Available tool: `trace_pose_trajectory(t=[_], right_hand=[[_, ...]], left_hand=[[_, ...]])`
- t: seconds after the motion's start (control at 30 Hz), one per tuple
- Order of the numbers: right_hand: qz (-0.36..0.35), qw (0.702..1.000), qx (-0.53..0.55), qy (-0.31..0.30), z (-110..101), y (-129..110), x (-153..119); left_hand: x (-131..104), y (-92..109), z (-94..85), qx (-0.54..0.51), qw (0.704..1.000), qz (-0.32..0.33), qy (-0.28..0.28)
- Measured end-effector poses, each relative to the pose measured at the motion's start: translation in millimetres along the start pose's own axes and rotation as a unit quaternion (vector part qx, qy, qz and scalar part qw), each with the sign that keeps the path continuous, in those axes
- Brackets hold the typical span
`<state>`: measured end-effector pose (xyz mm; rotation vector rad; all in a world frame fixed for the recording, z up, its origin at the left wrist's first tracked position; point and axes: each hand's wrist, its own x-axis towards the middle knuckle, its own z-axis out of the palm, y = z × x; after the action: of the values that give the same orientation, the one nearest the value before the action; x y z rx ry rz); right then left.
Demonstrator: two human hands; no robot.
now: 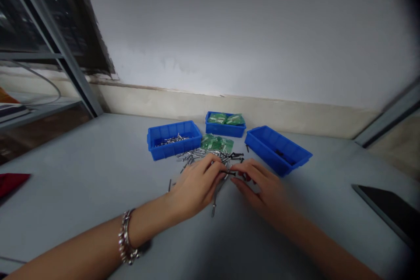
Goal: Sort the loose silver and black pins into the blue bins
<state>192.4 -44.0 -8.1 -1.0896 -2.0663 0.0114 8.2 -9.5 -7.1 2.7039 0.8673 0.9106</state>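
A small dark screw (pixel 229 172) is pinched between the fingertips of the left hand (pixel 196 186) and the right hand (pixel 259 186), its ends hidden by them. Its long axis is laid left to right, just above the grey table (pixel 98 170), in front of the loose screw pile (pixel 203 155).

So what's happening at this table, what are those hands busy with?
A person's left hand and right hand meet over a loose pile of small metal pins on a grey table, pinching a small dark part between their fingertips. Three blue bins sit just behind; green packets lie between them.

Hands (pixel 229 183) hide small part btwn fingertips; right blurred; tablet (pixel 390 210) cut off.
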Motion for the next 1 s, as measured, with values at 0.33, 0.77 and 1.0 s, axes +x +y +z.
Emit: trace_pose_trajectory(t=[0.33,0.77,1.0], right_hand=[[-0.011,1.0,0.019,0.007,-2.2,-2.4,1.9],[-0.017,1.0,0.02,0.012,-3.3,-2.9,2.6],[-0.007,1.0,0.004,0.02,-4.4,-4.7,3.2]], left_hand=[[-0.5,-0.3,-0.2,-0.007,1.0,0.005,0.002],[0.0,-0.3,0.1,-0.013,1.0,-0.002,0.002],[0.7,-0.4,-0.3,-0.013,1.0,0.003,0.004]])
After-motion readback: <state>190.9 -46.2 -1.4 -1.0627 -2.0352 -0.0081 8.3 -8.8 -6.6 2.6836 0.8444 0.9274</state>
